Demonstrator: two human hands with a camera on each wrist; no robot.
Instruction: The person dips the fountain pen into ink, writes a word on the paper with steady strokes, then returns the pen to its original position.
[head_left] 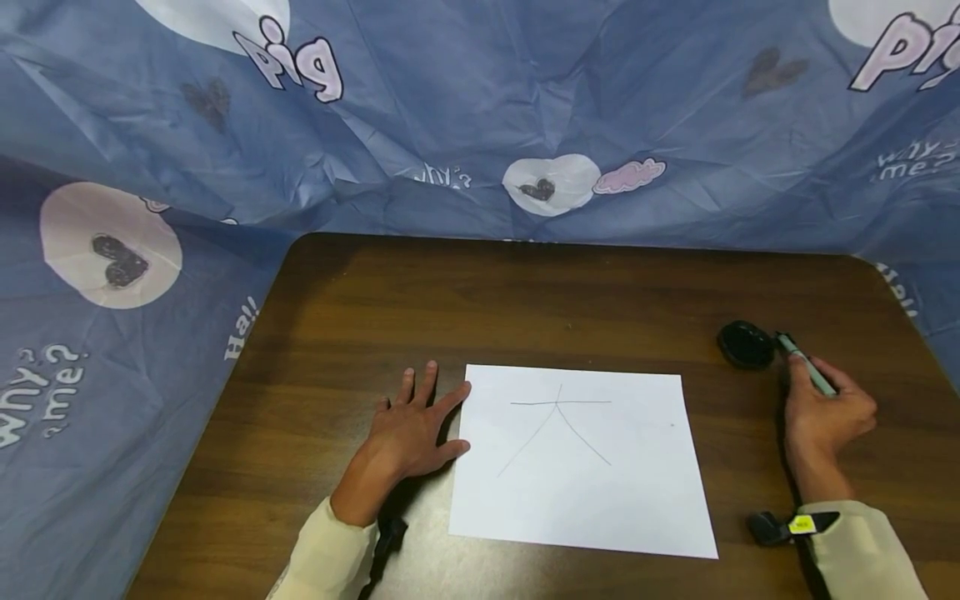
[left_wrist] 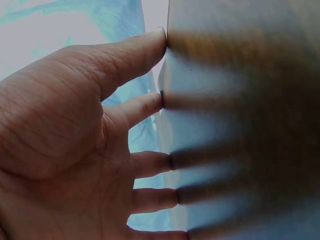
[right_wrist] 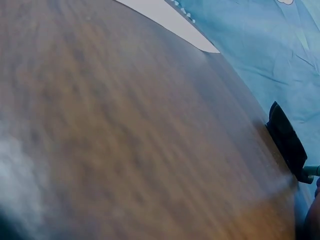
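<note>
A white sheet of paper (head_left: 577, 508) lies on the table, with thin dark lines drawn on it: one horizontal stroke, and a short upright that splits into two slanting legs. My left hand (head_left: 412, 433) rests spread at the sheet's left edge, its thumb and index fingertips at the border. In the left wrist view, the fingertips of this left hand (left_wrist: 75, 130) press on the tabletop. Over on the right, my right hand (head_left: 828, 412) holds a light green pen (head_left: 806, 364), dark end pointing away. That end is close beside a round black dish (head_left: 746, 345).
The brown wooden table (head_left: 525, 304) has rounded far corners. A blue printed cloth (head_left: 442, 100) hangs behind it and along its left side. Black wrist straps sit at both cuffs, the right one with a yellow label (head_left: 802, 524).
</note>
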